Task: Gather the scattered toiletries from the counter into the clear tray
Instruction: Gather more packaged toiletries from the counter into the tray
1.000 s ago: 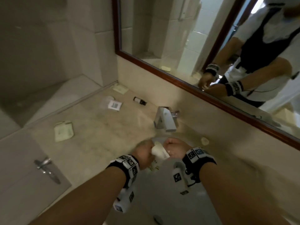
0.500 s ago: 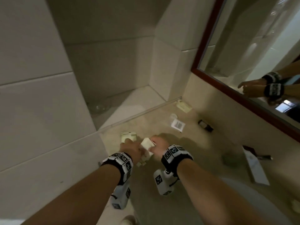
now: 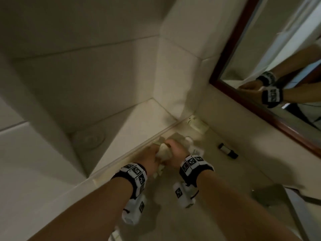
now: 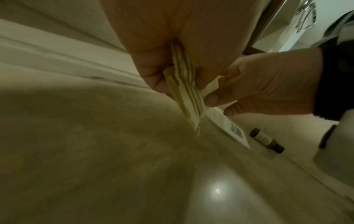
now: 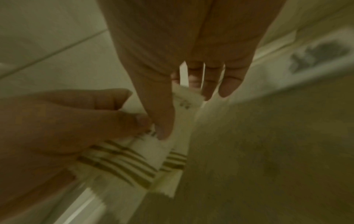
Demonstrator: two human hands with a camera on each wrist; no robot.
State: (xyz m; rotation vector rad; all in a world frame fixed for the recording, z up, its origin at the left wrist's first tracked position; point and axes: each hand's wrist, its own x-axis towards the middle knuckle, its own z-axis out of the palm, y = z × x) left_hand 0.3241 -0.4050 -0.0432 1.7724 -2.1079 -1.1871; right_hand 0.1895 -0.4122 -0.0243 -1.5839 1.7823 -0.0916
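My left hand [image 3: 154, 154] grips a small stack of pale sachets [image 3: 164, 153] with brown stripes, held just above the beige counter [image 3: 199, 214] near its left rear corner. The stack's edges [image 4: 184, 94] show between the left fingers [image 4: 153, 75]. My right hand [image 3: 172, 147] meets it and pinches a white sachet [image 5: 184, 119] between thumb and fingers, against the striped stack [image 5: 124, 160]. A flat white sachet with a dark print [image 4: 229, 128] and a small dark bottle [image 3: 227, 151] lie on the counter beside the hands. A pale box [image 3: 197, 124] sits in the corner. I see no clear tray for certain.
A raised lip [image 3: 121, 162] bounds the counter's left edge, with a lower tiled ledge [image 3: 139, 122] beyond it holding a round, blurred object [image 3: 88, 138]. A wood-framed mirror [image 3: 260, 110] runs along the back wall. Tiled walls close in the corner.
Both hands, holding the sachets together, have moved left along the counter from in front of the faucet toward the left rear corner. The view has swung left with them.
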